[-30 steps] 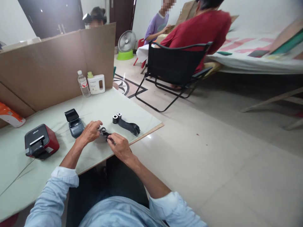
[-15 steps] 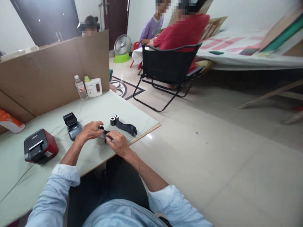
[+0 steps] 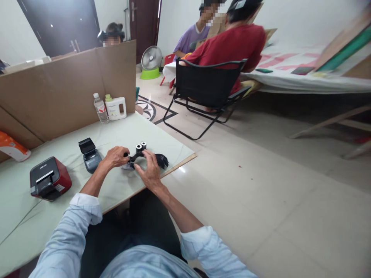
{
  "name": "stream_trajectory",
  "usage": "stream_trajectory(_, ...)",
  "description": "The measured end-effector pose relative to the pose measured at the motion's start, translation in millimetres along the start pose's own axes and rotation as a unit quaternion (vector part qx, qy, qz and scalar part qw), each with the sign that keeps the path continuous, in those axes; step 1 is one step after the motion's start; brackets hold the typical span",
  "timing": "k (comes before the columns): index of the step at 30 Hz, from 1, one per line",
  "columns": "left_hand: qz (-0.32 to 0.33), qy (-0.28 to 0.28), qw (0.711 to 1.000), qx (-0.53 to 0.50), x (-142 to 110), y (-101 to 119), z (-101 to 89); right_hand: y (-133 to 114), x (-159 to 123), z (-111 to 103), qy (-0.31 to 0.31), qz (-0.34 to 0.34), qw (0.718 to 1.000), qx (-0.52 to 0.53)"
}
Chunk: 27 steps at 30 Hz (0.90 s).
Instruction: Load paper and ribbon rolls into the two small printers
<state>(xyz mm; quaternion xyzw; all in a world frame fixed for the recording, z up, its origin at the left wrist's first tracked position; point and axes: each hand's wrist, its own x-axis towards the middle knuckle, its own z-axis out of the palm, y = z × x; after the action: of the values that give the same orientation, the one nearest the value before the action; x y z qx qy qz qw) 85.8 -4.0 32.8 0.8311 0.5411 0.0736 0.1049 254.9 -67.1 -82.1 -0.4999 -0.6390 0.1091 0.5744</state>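
Over the table's near right part, my left hand [image 3: 116, 156] is closed with its fingertips on a small roll of black strip [image 3: 135, 156]. The strip arches from there to my right hand [image 3: 150, 173]. That hand's thumb and fingers are spread apart, its fingertips close to the strip; whether they touch it I cannot tell. Below the left fingers shows a pale, glossy piece [image 3: 128, 166], partly hidden. Just behind my right hand stand two small black rolls with white ends [image 3: 139, 147]. A crumpled black strip [image 3: 162, 161] lies to the right, partly covered by the hand.
A small printer with its lid raised [image 3: 92, 158] and a red-black printer [image 3: 50, 178] stand left. A water bottle [image 3: 101, 109] and a white jug [image 3: 116, 109] stand by the cardboard partition [image 3: 69, 88]. People sit beyond, near a black folding chair [image 3: 208, 83].
My right hand has moved up and a little right, its thumb and fingers opening apart. The black strip now arches between my hands. My left hand stays near the same place.
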Motion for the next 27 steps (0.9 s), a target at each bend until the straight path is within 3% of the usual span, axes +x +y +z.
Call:
stream_trajectory(5, -0.011, 0.092, 0.995, -0.044, -4.2, -2.4, -20.9, -11.3, 0.9, -5.7, 0.006, -0.013, 0.999, 0.036)
stream_trajectory(9, -0.052, 0.200, 0.969, -0.134, -19.4, -20.9, -40.1, -11.3, -2.6, 3.1, -0.099, -0.027, 0.993, 0.052)
stream_trajectory(11, -0.098, 0.220, 0.944, -0.225, -30.4, -31.8, -40.2, -9.4, -2.8, 10.9, -0.155, -0.016, 0.987, 0.047)
stream_trajectory(17, -0.249, 0.116, 0.843, -0.462, -55.7, -41.0, -3.0, -11.8, 6.7, 37.1, -0.207, 0.024, 0.977, 0.035)
stream_trajectory(21, -0.252, 0.103, 0.786, -0.555, -54.0, -34.7, 15.4, -13.6, 13.7, 48.3, -0.199, 0.054, 0.978, 0.036)
stream_trajectory(27, -0.187, 0.096, 0.786, -0.581, -37.6, -27.9, 23.1, 1.0, 21.2, 43.7, -0.157, 0.060, 0.985, 0.039)
